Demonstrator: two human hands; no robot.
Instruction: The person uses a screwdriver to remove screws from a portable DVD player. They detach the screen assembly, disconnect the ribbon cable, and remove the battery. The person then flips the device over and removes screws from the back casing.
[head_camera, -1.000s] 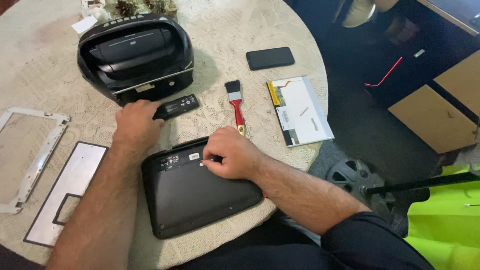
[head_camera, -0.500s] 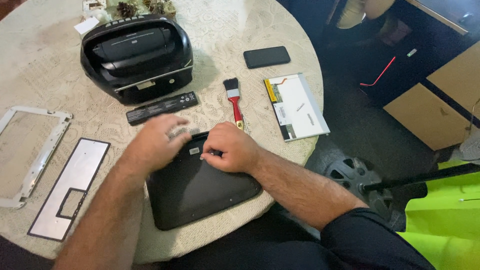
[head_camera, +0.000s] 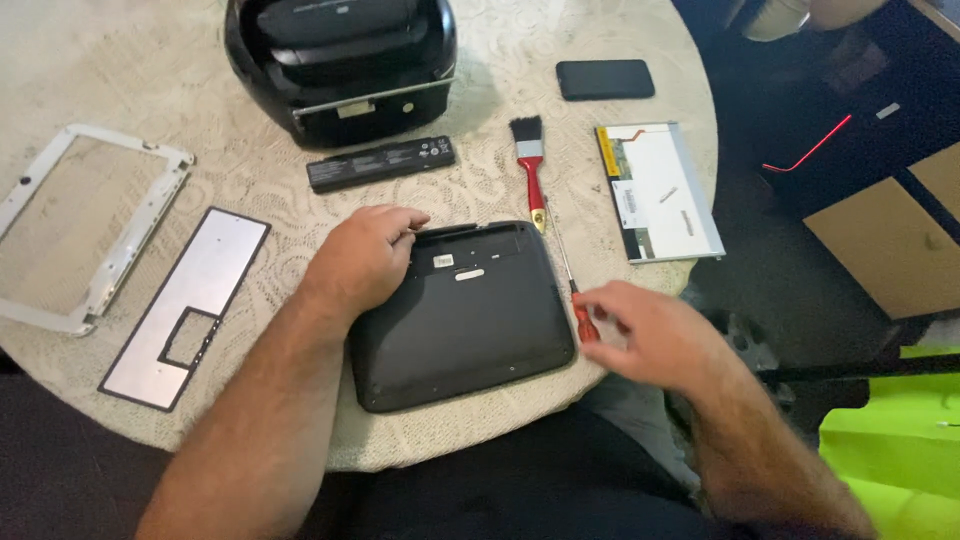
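Two hands (head_camera: 365, 258), one laptop base (head_camera: 465, 320), one battery (head_camera: 380, 163), one paintbrush (head_camera: 530, 165), one screwdriver (head_camera: 572, 285), one phone (head_camera: 604, 79), one screen panel (head_camera: 658, 190)

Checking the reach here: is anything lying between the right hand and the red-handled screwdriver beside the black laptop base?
Nothing visible does. The right hand is already at the red-handled screwdriver, fingers at its handle, just right of the black laptop base.

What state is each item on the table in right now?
Laptop base: underside up, battery bay empty.
Battery: out, lying flat.
Screwdriver: on table, right hand touching its red handle.
Left hand: resting on base's corner.
Brush: lying unused.
Screen panel: detached, flat.
Bezel: detached.
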